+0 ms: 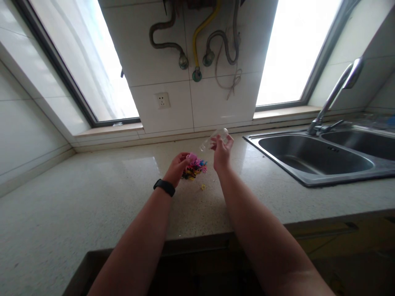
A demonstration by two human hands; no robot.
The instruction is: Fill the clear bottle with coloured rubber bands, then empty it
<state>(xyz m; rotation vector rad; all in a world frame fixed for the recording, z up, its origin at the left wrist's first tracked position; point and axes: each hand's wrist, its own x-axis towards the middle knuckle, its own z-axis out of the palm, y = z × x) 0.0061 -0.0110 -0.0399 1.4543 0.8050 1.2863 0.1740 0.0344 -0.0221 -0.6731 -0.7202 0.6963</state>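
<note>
My left hand point(178, 166), with a black band on its wrist, has its thumb and fingers closed on a small pink piece point(191, 158). I cannot make out exactly what that piece is. Just under it lies a heap of small coloured elastic hair ties point(197, 169) in pink, blue, yellow, red and black. To the right, my right hand point(222, 150) grips a clear plastic container point(208, 142), tilted above the counter with its far end towards the heap. A single yellow hair tie point(203, 187) rests apart, nearer the counter's front edge.
A pale speckled counter point(123, 185) carries all this. On the right, a steel double sink point(308, 154) is set in, with a tall tap point(335, 96) behind it. The tiled wall holds a socket point(162, 100) and hanging hoses point(197, 45) between two windows.
</note>
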